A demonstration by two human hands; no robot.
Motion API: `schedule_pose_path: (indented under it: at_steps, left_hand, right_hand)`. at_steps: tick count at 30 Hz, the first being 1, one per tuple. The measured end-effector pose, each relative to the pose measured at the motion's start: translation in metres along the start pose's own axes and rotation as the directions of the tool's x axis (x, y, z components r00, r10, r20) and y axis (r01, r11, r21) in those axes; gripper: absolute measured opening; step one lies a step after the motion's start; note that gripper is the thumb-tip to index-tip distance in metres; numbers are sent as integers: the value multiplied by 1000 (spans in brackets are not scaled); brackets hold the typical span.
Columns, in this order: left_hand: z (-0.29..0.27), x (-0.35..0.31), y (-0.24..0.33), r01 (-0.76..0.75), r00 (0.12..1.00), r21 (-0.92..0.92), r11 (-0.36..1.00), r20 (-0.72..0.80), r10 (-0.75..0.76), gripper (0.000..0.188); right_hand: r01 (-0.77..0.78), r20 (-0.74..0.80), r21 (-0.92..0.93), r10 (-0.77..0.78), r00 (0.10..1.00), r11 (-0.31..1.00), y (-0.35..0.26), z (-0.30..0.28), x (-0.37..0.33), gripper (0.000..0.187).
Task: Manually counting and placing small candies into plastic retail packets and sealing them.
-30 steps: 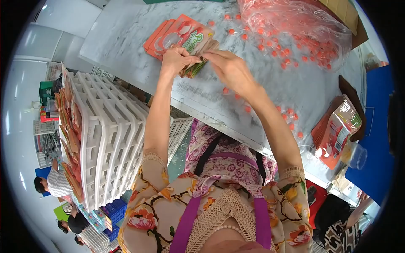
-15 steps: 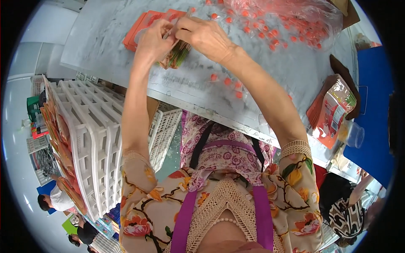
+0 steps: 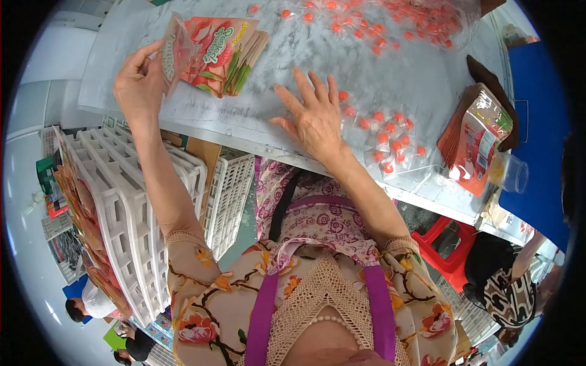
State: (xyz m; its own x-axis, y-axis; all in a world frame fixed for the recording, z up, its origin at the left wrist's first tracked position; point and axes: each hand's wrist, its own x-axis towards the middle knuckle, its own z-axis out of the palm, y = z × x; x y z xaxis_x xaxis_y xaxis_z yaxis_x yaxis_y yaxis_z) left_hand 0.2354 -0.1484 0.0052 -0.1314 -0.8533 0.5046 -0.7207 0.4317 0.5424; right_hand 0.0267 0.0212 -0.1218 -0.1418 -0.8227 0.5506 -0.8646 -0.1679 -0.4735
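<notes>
My right grip has its fingers spread over the marbled bench; I cannot tell whether they touch it. Small clear packets with orange-red rounds lie just to its right. My left grip pinches a printed pouch, with a fanned pouch stack just to that grip's right. Beyond the right grip, more packets lie scattered beside a plastic bag.

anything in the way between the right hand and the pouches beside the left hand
Nothing visible: only tabletop shows between the right hand and the pouches. Small red packets lie on the hand's other side.
</notes>
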Motion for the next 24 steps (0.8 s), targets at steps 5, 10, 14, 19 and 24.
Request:
schedule_pose_path:
  at_steps: [5, 10, 14, 19, 24]
  left_hand:
    - [13, -20, 12, 69, 995, -174, 982, 80, -56, 20]
    - [12, -37, 17, 154, 981, -286, 946, 160, -111, 22]
    - [23, -46, 35, 46, 990, -221, 974, 142, -14, 23]
    - [37, -50, 55, 5, 983, -198, 980, 179, 31, 24]
    - [50, -56, 82, -84, 966, -178, 981, 227, 124, 25]
  right_hand:
    - [14, 266, -195, 39, 963, 981, 27, 11, -15, 25]
    - [-67, 211, -304, 136, 968, 950, 36, -27, -31, 23]
    - [-172, 136, -299, 221, 966, 938, 44, -39, -43, 28]
    - [-192, 82, -258, 219, 972, 947, 50, -32, -47, 30]
    - [-155, -13, -242, 156, 988, 958, 72, -17, -48, 26]
